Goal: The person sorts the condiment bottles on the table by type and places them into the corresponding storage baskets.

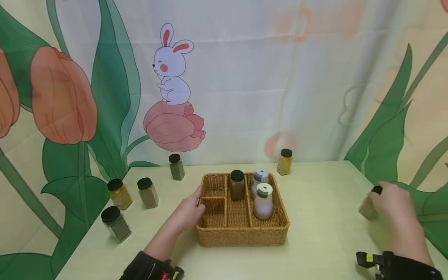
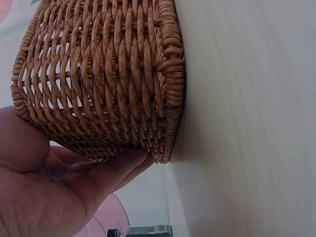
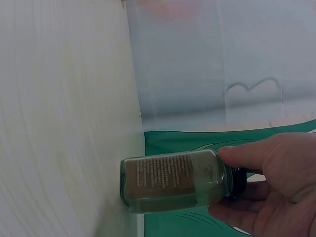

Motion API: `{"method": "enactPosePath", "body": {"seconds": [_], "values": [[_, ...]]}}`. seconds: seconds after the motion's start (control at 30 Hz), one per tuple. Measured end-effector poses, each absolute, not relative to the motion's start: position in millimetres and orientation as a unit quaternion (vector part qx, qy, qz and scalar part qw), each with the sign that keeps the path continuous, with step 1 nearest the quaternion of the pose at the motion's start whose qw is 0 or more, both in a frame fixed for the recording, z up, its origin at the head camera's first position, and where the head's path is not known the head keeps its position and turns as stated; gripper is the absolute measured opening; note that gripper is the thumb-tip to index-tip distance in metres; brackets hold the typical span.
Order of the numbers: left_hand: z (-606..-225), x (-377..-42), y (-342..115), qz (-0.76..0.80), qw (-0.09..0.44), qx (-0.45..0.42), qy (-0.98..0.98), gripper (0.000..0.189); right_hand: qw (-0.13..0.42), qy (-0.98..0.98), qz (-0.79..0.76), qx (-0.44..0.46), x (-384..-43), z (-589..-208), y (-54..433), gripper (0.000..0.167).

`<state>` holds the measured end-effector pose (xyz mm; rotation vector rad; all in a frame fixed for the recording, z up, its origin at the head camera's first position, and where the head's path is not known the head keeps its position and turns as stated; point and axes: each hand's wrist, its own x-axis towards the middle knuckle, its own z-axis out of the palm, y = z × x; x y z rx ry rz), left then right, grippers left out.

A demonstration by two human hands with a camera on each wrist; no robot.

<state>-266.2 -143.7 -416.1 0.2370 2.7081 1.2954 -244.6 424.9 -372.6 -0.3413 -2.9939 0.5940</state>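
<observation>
A woven basket (image 1: 243, 236) with several compartments stands on the table. My left hand (image 1: 189, 212) holds its left side, thumb at the rim and fingers (image 2: 126, 160) against the outer wicker wall. Inside, a black-capped brown spice jar (image 1: 237, 186) stands in the middle compartment, and two pale-capped shakers (image 1: 263, 203) are in the right one. Far to the right, my right hand (image 1: 393, 200) grips a glass spice jar (image 3: 163, 180) of brownish powder by its black cap. The jar is tilted in the head view, its base at the tabletop; whether it touches is unclear.
Left of the basket stand a yellow jar (image 1: 120, 194), a beige jar (image 1: 148, 193), a green-flecked jar (image 1: 117, 224) and a dark green jar (image 1: 176, 168). Another yellow jar (image 1: 285, 162) is behind the basket's right corner. A printed curtain (image 1: 238, 77) hangs behind the table (image 1: 322, 217).
</observation>
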Motion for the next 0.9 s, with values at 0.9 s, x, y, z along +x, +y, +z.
{"method": "enactPosePath", "body": {"seconds": [0.9], "values": [[-417, -268, -143, 0.426, 0.069, 0.071, 0.899, 0.074, 0.103, -0.968, 0.198, -0.110, -243, -357, 399, 0.089]]}}
